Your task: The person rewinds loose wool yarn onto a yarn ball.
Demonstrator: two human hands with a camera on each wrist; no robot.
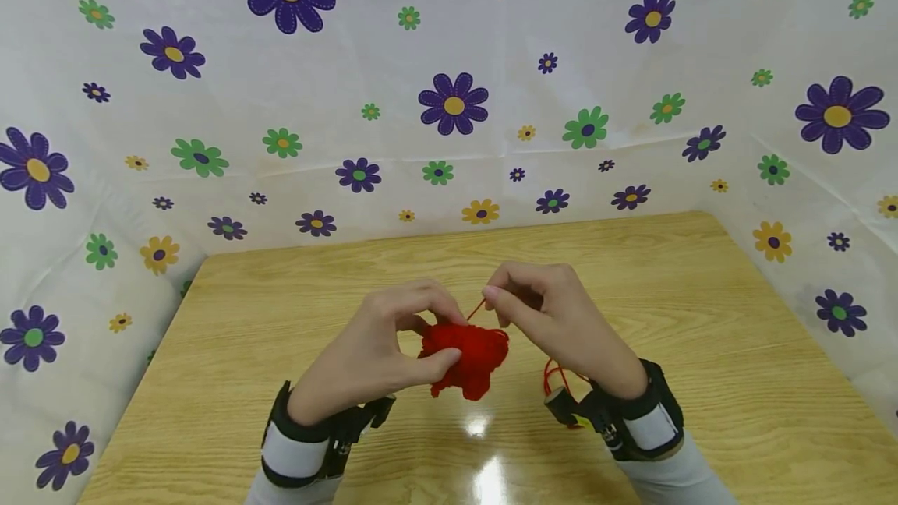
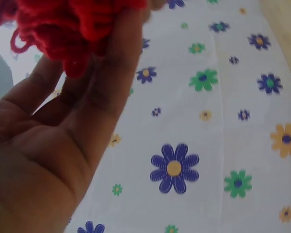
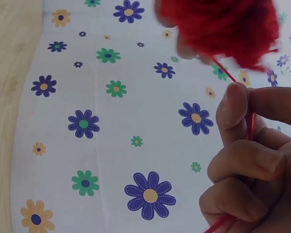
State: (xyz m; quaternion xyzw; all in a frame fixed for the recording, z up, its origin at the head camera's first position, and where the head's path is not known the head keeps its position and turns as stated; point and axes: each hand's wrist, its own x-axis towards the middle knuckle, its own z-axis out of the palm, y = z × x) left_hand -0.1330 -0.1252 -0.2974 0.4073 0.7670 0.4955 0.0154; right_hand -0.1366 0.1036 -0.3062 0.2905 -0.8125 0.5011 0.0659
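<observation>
Above the table, a bundle of red yarn (image 1: 468,357) is gripped by my left hand (image 1: 393,341), thumb on the near side and fingers over the top. In the left wrist view, loose loops hang from the yarn bundle (image 2: 72,34) beside the fingers. My right hand (image 1: 554,314), to its right, pinches a red strand (image 1: 476,309) between thumb and index finger. That strand (image 3: 224,68) runs taut from the bundle to the fingertips in the right wrist view, then passes down through the curled fingers.
More red yarn (image 1: 550,376) hangs in loops below the right wrist. The wooden table (image 1: 281,318) has light glare near its front. A white cloth (image 1: 393,61) with printed flowers stands behind and along both sides. Each wrist wears a black strap with a camera.
</observation>
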